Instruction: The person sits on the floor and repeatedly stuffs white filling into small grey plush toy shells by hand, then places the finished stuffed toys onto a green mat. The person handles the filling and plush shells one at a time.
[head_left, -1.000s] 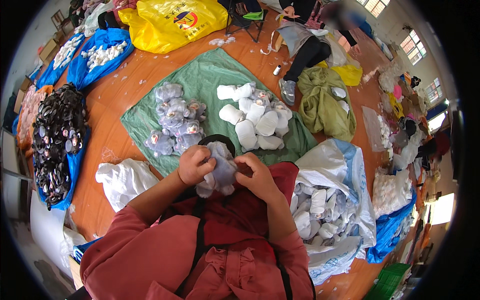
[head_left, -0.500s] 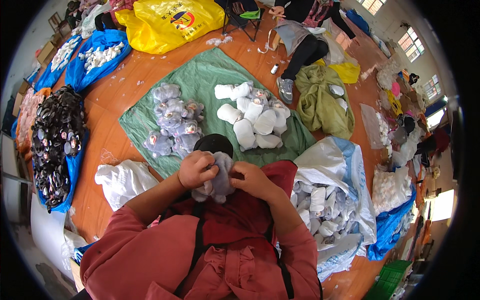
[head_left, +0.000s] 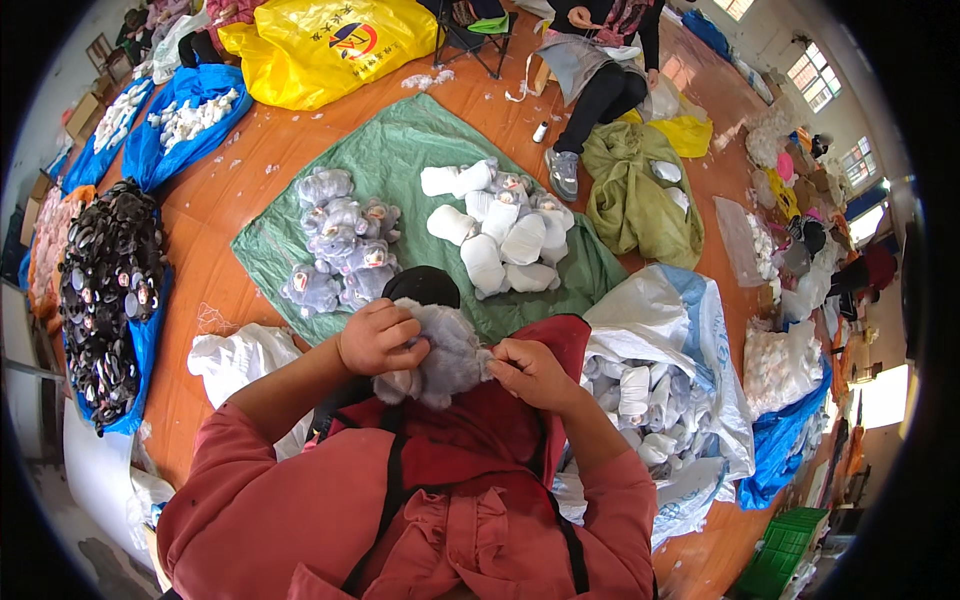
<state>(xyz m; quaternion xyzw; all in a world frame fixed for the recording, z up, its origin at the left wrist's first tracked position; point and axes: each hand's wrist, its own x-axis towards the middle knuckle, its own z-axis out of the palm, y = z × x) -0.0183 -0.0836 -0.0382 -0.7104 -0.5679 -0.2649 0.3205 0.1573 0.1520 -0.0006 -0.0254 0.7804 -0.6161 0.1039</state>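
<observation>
Orange-brown floor (head_left: pixel 195 250), green sheet (head_left: pixel 412 145) spread ahead. Head view only: right hand (head_left: pixel 532 374) has moved out to the right over the last second, and the gray plush toy (head_left: pixel 452 350) now shows a wider, fluffier face. Right fingertips pinch its right edge; left hand (head_left: pixel 380 338) grips its left side, fingers curled, exact hold hidden. Toy is in the person's lap, between both hands. My read: it's now being pulled or smoothed between two grips, not just cradled; handling isn't finished.

Around: gray toy pile (head_left: pixel 345 240) left on the sheet, white-wrapped pile (head_left: pixel 515 240) right. White sack (head_left: pixel 733 385), filled with more gray and white pieces, sits beside the right forearm, limits elbow room. Dark round thing (head_left: pixel 425 285), can't tell what, just beyond the toy. Co-worker's shoe (head_left: pixel 563 172) by the sheet's far-right edge.
</observation>
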